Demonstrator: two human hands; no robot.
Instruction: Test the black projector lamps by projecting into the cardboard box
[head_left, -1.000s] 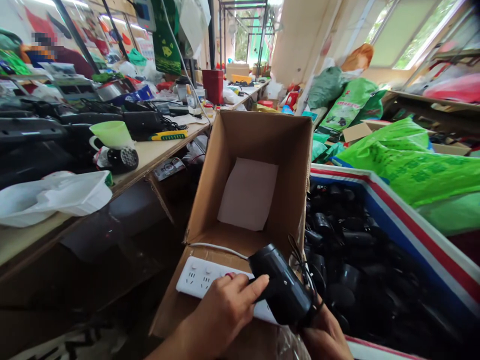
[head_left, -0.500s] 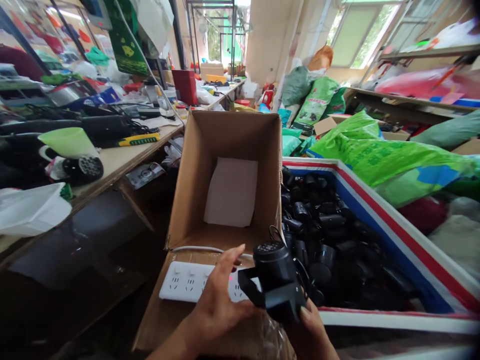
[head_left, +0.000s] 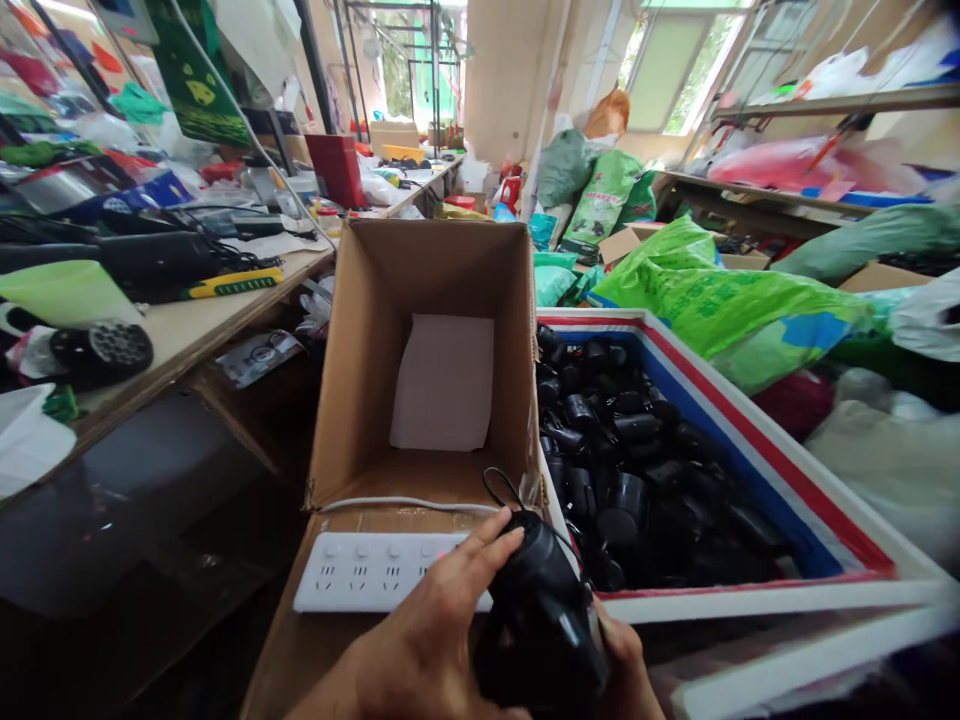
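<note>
Both hands clamped on one black hair dryer (head_left: pixel 536 620), held up over the near end of the cardboard flap (head_left: pixel 281 655). Left hand (head_left: pixel 442 610): on the dryer's left side, fingertips touching its upper end. Right hand (head_left: pixel 622 650): on the right side, partly hidden by the dryer. Black cord (head_left: pixel 501 482) loops above it. White power strip (head_left: pixel 360 575) lies across the flap, partly covered by the left hand; white cable (head_left: pixel 405 502) runs along the fold. Open carton (head_left: pixel 341 390) adjoins the flap's far edge, pale sheet (head_left: pixel 444 380) inside. Right of carton: striped bin (head_left: pixel 750 600), holding many black parts (head_left: pixel 637 430); lime-green bag (head_left: pixel 720 290) by its far right corner. Tabletop (head_left: pixel 217 315) at left: yellow-handled tool (head_left: pixel 236 283) near the right edge, pale green cup (head_left: pixel 67 290) farther left, white tray (head_left: pixel 30 435) at the near edge.
</note>
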